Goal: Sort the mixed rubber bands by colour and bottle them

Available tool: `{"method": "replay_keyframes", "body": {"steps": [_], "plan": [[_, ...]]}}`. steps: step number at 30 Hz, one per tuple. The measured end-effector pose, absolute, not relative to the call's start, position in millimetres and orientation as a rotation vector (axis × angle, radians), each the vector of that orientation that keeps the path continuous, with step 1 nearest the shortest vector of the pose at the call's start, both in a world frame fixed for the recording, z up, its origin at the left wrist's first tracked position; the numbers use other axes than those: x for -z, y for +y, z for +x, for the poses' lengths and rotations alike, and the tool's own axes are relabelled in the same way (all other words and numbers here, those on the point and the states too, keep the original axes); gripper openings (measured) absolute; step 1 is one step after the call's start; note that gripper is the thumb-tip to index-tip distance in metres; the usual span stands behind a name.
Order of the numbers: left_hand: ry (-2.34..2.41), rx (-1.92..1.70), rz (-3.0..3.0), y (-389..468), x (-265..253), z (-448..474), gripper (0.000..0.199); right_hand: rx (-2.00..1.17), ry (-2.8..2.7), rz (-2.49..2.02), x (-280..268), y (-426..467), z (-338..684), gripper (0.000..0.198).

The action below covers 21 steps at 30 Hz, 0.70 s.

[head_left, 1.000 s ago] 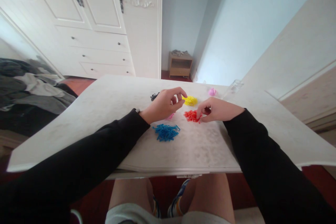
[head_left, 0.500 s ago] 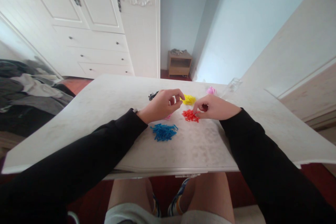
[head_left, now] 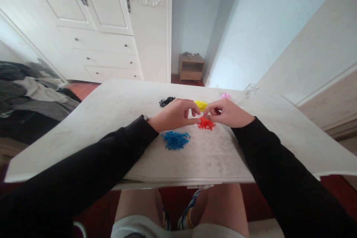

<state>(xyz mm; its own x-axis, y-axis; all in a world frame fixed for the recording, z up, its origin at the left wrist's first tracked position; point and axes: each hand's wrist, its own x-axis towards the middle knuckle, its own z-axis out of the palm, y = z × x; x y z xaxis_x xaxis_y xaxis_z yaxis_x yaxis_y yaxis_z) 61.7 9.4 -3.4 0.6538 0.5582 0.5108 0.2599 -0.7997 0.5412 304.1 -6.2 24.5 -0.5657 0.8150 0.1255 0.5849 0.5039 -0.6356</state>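
A small pile of red rubber bands (head_left: 206, 124) lies on the white table between my hands. My right hand (head_left: 230, 113) is at the pile's far right side, its thumb and index finger pinched on a red band. From the left, my left hand (head_left: 178, 114) reaches the pile's edge, with a gap showing between its curled fingers and thumb. The fingertips of both hands nearly meet above the red bands. Closer to me is a pile of blue rubber bands (head_left: 175, 140). Yellow rubber bands (head_left: 200, 105) lie just beyond the fingertips, and black rubber bands (head_left: 166, 101) behind my left hand.
A pink item (head_left: 225, 96) and a clear plastic container (head_left: 249, 91) sit at the back right of the white table (head_left: 217, 160). Beyond stand a white wardrobe (head_left: 152, 44) and a small wooden nightstand (head_left: 192, 67). Clothes (head_left: 33, 93) are heaped at the left.
My left hand has moved right and slightly down to the red pile, its fingers parting from the thumb. My right fingertips have risen slightly from the pile toward the left hand.
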Motion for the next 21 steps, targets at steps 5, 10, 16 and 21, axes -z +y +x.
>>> {"method": "replay_keyframes", "body": {"steps": [5,10,16,21], "plan": [[0.649,-0.944,2.494,9.6,2.4,61.8,0.005,-0.786,-2.338,-1.1,-19.6,-4.7,303.4,0.013],[0.671,-0.922,2.531,8.2,0.9,61.8,0.007,-0.768,-2.337,-1.069,-19.8,-5.0,302.8,0.011],[0.714,-0.919,2.517,8.7,0.7,62.1,0.009,-0.71,-2.347,-1.067,-22.5,-6.8,301.4,0.008],[0.766,-0.873,2.5,8.2,0.6,62.4,0.008,-0.696,-2.388,-1.075,-23.1,-6.7,302.4,0.008]]}}
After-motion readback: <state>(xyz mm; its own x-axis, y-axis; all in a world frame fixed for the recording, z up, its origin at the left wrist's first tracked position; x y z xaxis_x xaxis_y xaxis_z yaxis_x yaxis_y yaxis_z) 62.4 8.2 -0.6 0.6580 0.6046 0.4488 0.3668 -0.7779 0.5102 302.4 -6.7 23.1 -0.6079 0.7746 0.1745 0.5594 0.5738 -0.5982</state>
